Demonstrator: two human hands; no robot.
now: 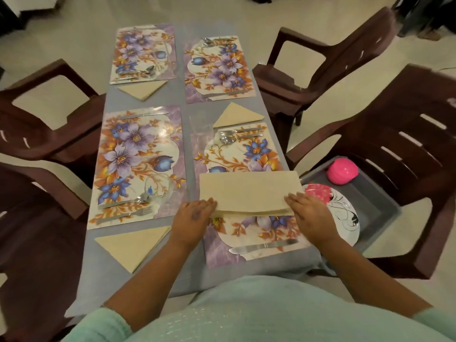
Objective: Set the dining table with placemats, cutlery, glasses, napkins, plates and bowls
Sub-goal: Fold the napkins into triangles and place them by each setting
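A beige napkin [249,191], folded into a rectangle, lies on the near right floral placemat [249,154]. My left hand [195,215] holds its near left corner and my right hand [311,213] holds its near right corner, both at the folded edge. Three other floral placemats [138,164] cover the table, each with cutlery. Triangular folded napkins [134,245] lie beside three of them. A knife [264,246] sits on the near right mat in front of my hands, with a fork and spoon [237,135] at its far end. A clear glass [201,123] stands beyond them.
Brown plastic chairs [320,67] surround the table on both sides. On the near right chair a grey tray [375,201] holds a floral plate [338,211] and a pink bowl [342,171]. The grey tablecloth [153,275] shows at the near edge.
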